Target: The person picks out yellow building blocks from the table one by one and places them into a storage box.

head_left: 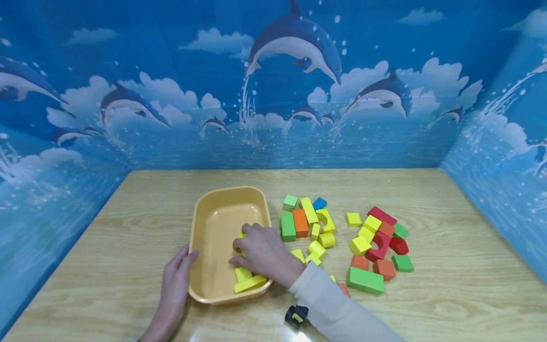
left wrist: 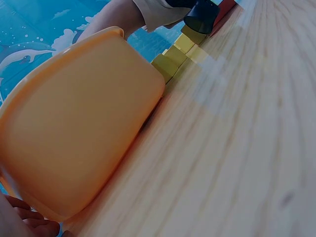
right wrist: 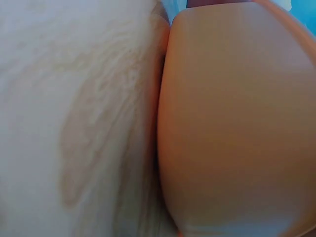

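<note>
A tan plastic basin [head_left: 213, 213] rests on the table. My left hand [head_left: 176, 280] holds its left rim, thumb over the edge and fingers outside; in the left wrist view a few fingers [left wrist: 32, 219] show at the basin's lower corner. My right hand [head_left: 262, 251] reaches over the right rim into the basin, its curled fingers round a yellow block [head_left: 242, 253], mostly hidden by the hand. Just below it, a yellow block [head_left: 242, 274] and a long yellow block [head_left: 249, 284] lie on the basin floor. The right wrist view shows only the basin's outer wall [right wrist: 237, 123] and the table.
Right of the basin lies a mixed group with a green block [head_left: 288, 227], an orange block [head_left: 300, 223] and several yellow ones. Farther right sit red, orange, yellow and green blocks, including a long green block [head_left: 365, 280]. A dolphin-printed backdrop [head_left: 273, 133] borders the table [head_left: 448, 247].
</note>
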Action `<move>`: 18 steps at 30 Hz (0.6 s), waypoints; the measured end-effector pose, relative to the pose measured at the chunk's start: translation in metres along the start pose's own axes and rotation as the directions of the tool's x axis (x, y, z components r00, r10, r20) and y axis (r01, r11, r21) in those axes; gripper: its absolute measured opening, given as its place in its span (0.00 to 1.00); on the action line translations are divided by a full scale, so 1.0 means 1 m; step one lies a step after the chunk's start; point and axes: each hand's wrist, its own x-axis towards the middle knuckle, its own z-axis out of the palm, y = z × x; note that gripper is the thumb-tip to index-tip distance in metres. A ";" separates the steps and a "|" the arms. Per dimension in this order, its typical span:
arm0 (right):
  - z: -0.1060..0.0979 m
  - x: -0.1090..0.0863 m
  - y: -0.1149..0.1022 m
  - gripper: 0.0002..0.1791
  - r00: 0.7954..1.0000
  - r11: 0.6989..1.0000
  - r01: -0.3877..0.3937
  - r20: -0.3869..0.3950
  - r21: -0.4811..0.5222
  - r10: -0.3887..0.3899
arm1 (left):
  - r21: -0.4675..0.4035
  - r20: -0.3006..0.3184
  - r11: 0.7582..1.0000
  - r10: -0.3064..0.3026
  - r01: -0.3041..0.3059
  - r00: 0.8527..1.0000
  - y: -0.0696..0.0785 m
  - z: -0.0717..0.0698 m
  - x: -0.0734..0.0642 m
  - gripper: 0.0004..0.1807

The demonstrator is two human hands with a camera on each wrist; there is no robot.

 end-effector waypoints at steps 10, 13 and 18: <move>0.002 -0.002 -0.001 0.14 0.999 1.000 -0.012 -0.047 0.011 0.013 | 0.007 -0.009 1.000 -0.010 0.011 1.000 0.001 0.001 -0.002 0.27; 0.002 -0.003 -0.001 0.15 0.998 0.999 -0.027 -0.049 0.020 0.028 | 0.004 -0.009 1.000 -0.009 0.009 1.000 0.001 0.001 -0.002 0.27; 0.001 -0.002 0.000 0.16 0.997 0.998 -0.031 -0.071 0.051 0.035 | -0.007 -0.008 1.000 0.001 -0.001 1.000 0.000 0.001 -0.002 0.27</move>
